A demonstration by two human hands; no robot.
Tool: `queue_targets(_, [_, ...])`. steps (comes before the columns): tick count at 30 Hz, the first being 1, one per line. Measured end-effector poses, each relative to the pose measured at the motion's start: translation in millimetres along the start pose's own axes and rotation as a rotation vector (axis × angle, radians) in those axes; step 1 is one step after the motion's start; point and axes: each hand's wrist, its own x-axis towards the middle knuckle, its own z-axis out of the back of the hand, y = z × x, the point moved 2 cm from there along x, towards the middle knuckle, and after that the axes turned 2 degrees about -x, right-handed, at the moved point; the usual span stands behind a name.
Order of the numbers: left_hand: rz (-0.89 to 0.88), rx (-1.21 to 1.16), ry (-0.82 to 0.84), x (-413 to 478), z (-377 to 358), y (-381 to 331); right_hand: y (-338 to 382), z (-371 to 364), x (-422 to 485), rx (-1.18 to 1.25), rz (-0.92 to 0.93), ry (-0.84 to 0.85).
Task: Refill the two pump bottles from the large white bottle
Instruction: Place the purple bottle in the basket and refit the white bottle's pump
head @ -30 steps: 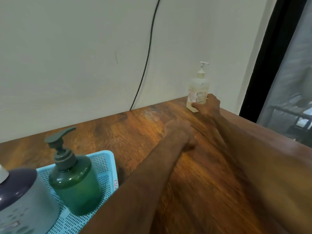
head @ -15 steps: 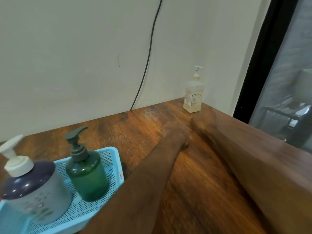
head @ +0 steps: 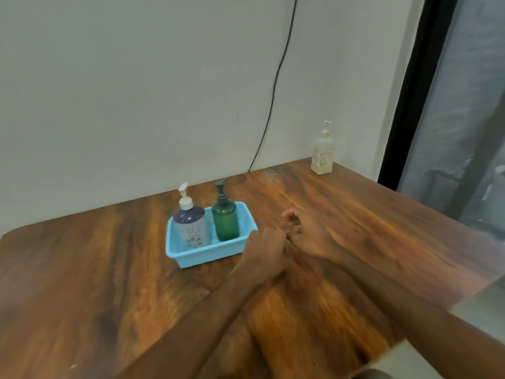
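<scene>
Purple bottle beside green bottle, both upright; white bottle upright, well apart
</scene>
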Motion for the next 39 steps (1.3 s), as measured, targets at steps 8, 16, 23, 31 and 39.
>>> queue_targets(8, [0.324,-0.320,-0.470,-146.8,-23.3,101.4,59.9,-31.9,-58.9,-0.059,0.140,0.111])
queue_targets(16, [0.381,-0.475,-0.328,-136.9,-15.7,183.4,59.3,-67.4,-30.0,-0.016,0.160,0.017])
queue_targets(23, [0.400,-0.496,-0.353,-90.5,-7.0,194.7,47.6,-66.2,8.2,-0.026,0.161,-0.033])
queue_targets(31, [0.423,-0.471,-0.428,-34.9,-9.5,209.8,40.2,-78.6,68.9,0.029,0.079,-0.058])
queue_targets(39, [0.456,-0.511,-0.485,8.5,-15.7,231.9,37.0,-90.2,114.5,0.024,0.043,-0.054])
